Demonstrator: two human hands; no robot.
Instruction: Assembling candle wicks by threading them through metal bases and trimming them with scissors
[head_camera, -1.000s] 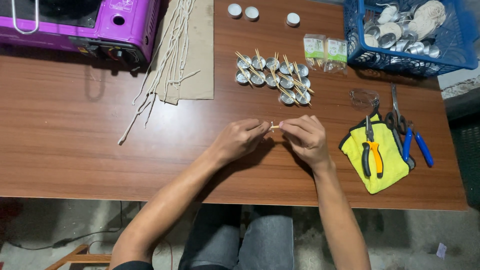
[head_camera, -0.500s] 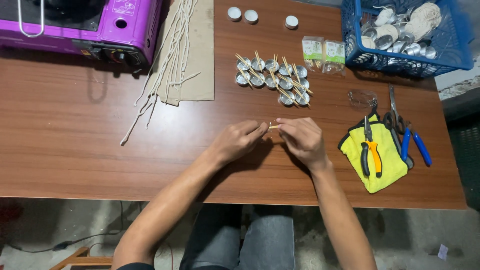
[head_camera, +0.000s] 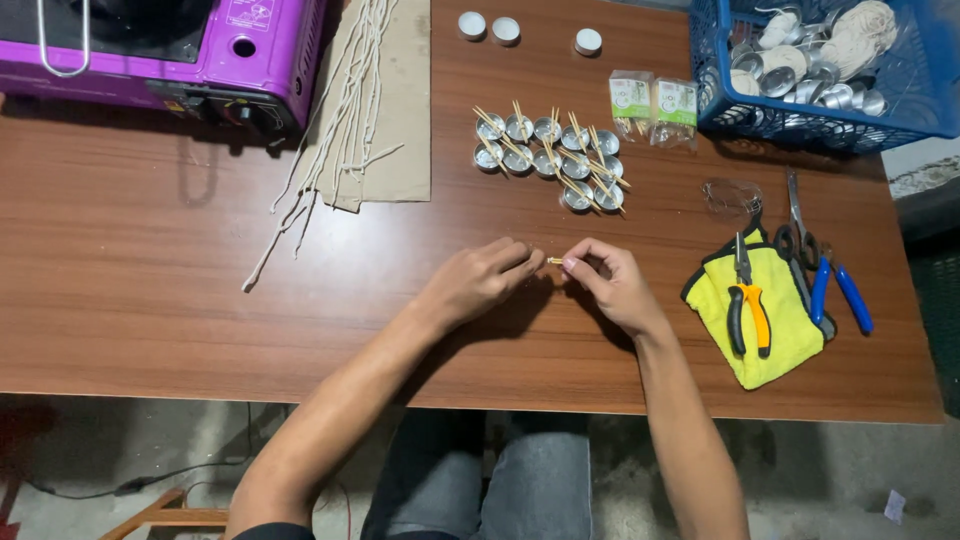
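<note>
My left hand (head_camera: 478, 280) and my right hand (head_camera: 612, 283) meet at the middle of the wooden table (head_camera: 150, 290). Between their fingertips they pinch a short thin wooden stick (head_camera: 553, 261), of which only a small bit shows. Beyond the hands lies a cluster of small metal cups (head_camera: 550, 158) with wooden sticks laid across them. Three more round cups (head_camera: 505, 29) stand near the table's far edge.
A purple portable stove (head_camera: 160, 50) sits at the far left, with white wick strings (head_camera: 330, 130) on cardboard beside it. A blue basket (head_camera: 830, 70) of metal cups stands far right. Two small packets (head_camera: 652, 100), pliers (head_camera: 745, 300) on a yellow cloth, scissors and blue-handled pliers (head_camera: 835, 290) lie right.
My right hand's fingers have curled in and lowered slightly, still pinching the stick with my left hand. The view shifted a little.
</note>
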